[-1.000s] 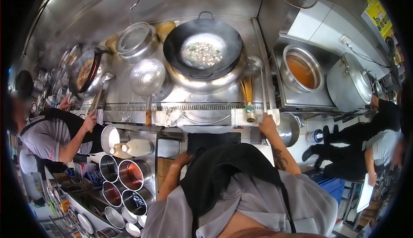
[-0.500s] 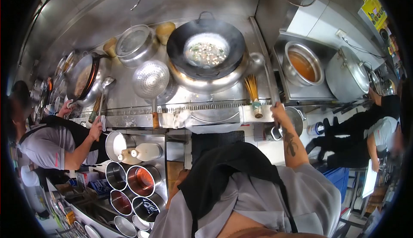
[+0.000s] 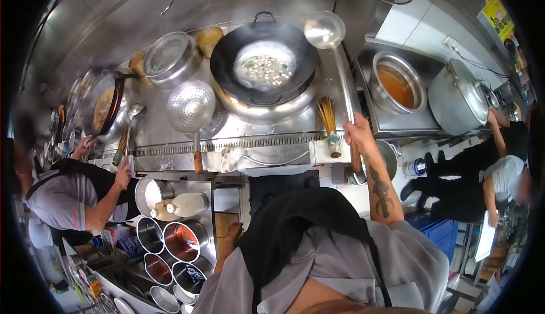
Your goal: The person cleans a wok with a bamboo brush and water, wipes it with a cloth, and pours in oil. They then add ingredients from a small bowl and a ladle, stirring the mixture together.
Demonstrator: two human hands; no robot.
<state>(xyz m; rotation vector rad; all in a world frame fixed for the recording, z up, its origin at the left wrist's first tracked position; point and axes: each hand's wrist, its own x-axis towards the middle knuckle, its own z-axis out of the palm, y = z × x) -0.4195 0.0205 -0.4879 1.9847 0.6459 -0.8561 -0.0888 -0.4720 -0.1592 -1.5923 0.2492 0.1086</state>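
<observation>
My right hand [image 3: 356, 129] is closed round the handle of a long metal ladle [image 3: 325, 30], whose bowl is raised beside the wok's right rim. The black wok [image 3: 230, 70] sits on the burner ring, with pale, foamy liquid and chopped white and green pieces [image 3: 264, 68] in it. Low at my left side, by the counter with the pots, is my left hand [image 3: 231, 232]; its fingers are mostly hidden. A bamboo brush [image 3: 329, 124] stands near the stove's front edge, just left of my right hand.
Left of the wok rest a perforated strainer [image 3: 191, 107] and a lidded pot [image 3: 170, 58]. A pot of brown broth [image 3: 397, 87] stands at right. Sauce pots [image 3: 184, 240] and white bottles [image 3: 188, 204] fill the left counter. One co-worker [image 3: 85, 200] stands left, another [image 3: 499, 178] right.
My right hand has lifted the ladle off the stove top, its bowl rising beside the wok. My left hand has come a little further out from my side. The view has shifted slightly.
</observation>
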